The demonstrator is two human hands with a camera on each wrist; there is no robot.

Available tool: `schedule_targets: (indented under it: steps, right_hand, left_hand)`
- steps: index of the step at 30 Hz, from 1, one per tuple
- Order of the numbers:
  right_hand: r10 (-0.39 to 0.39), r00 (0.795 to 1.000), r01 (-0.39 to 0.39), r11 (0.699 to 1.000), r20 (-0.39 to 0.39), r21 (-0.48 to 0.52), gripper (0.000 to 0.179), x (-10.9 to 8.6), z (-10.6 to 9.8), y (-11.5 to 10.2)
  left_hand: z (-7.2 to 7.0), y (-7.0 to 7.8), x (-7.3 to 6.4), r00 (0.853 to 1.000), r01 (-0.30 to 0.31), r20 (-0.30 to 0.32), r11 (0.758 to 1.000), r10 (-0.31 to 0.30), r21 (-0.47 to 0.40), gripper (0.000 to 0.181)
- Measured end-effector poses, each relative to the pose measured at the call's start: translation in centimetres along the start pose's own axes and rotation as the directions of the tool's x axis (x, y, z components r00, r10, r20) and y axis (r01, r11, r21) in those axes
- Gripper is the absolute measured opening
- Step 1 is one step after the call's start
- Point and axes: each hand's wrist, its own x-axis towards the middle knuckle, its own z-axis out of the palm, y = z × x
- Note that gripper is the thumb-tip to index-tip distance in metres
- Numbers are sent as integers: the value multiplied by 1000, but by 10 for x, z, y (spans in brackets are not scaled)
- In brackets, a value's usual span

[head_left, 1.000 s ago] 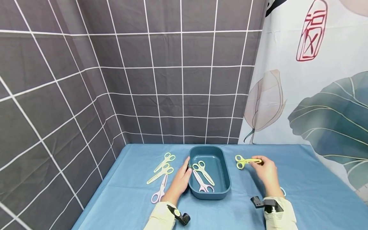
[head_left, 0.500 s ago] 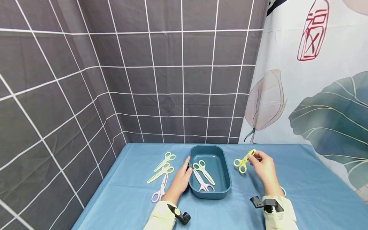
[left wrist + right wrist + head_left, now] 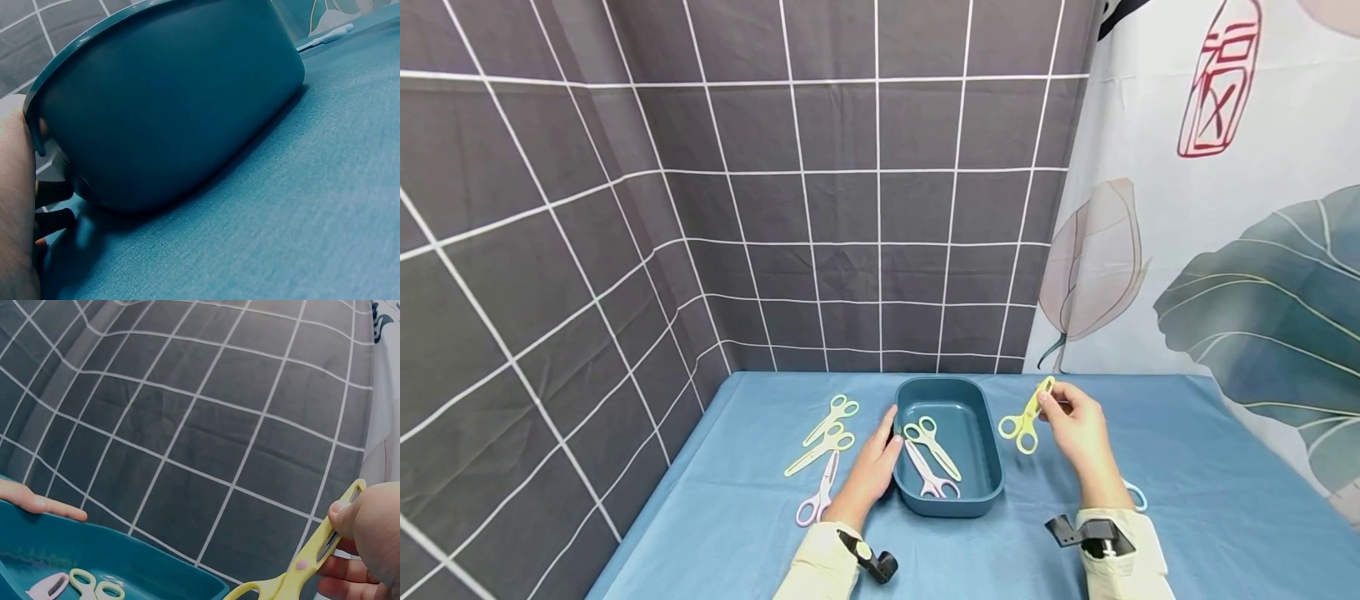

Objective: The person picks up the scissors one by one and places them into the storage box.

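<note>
My right hand (image 3: 1078, 429) pinches yellow scissors (image 3: 1024, 422) by their blade end, with the handle loops hanging down and to the left. In the right wrist view the scissors (image 3: 304, 565) slant, thumb on the near side of the blades. They hang just right of a dark teal bin (image 3: 951, 508). My left hand (image 3: 871, 468) rests along the bin's left side, fingers straight and touching the rim. Inside the bin lie pale green scissors (image 3: 938, 455) and pink-purple scissors (image 3: 930, 478). The left wrist view shows mostly the bin's outer wall (image 3: 169, 112).
Left of the bin, two pairs of pale green scissors (image 3: 820, 452) and one purple pair (image 3: 822, 495) lie on the blue cloth (image 3: 722, 508). A light blue scissor handle (image 3: 1138, 497) shows behind my right forearm. A grey gridded curtain (image 3: 842, 208) hangs behind.
The yellow scissors have been lifted off the cloth, tilted upright with loops down, and carried left toward the bin by my right hand. My left hand and the bin have stayed put.
</note>
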Motion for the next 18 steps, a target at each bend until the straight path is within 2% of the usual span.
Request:
schedule_targets:
  steps: [9, 18]
  right_hand:
    - [-49, 999, 49, 998, -4, 49, 23, -2, 5, -11]
    - [-89, 994, 86, 995, 57, 48, 19, -3, 16, -6]
  left_hand:
    - [0, 1, 1, 1000, 11, 1, 1000, -11, -11, 56]
    - [0, 1, -1, 1000, 10, -4, 1000, -10, -5, 56]
